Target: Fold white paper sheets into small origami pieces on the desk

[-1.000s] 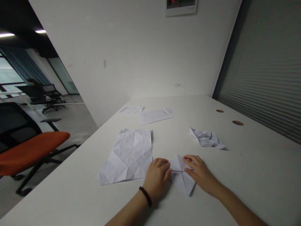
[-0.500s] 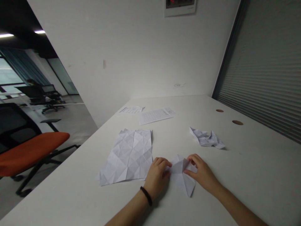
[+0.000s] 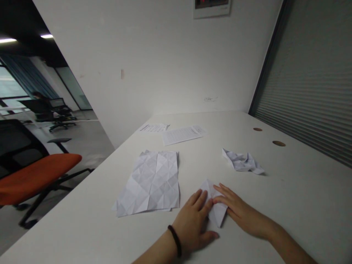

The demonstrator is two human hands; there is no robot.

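Note:
A folded piece of white paper (image 3: 219, 214) lies on the table near its front, partly covered by my hands. My left hand (image 3: 194, 218), with a dark band on its wrist, rests palm down on the paper's left side, fingers stretched out and thumb spread. From the right, my right hand (image 3: 239, 211) lays its extended fingers on the paper's right side, fingertips close to the left hand's. Left of my hands lie creased white sheets (image 3: 154, 183), marked by a grid of fold lines. A crumpled folded paper (image 3: 242, 161) sits farther back on the right.
Two printed sheets (image 3: 183, 135) (image 3: 154, 128) lie toward the back of the white table (image 3: 90, 227). Two round holes (image 3: 278, 143) pierce the tabletop at right, near the blinds (image 3: 310, 80). An orange-seated chair (image 3: 41, 176) stands at left. A person (image 3: 38, 95) sits in the background.
Both hands have gone from pinching the paper's sides to lying flat on it. My left hand has moved right, over the paper, and its raised flaps are now pressed down.

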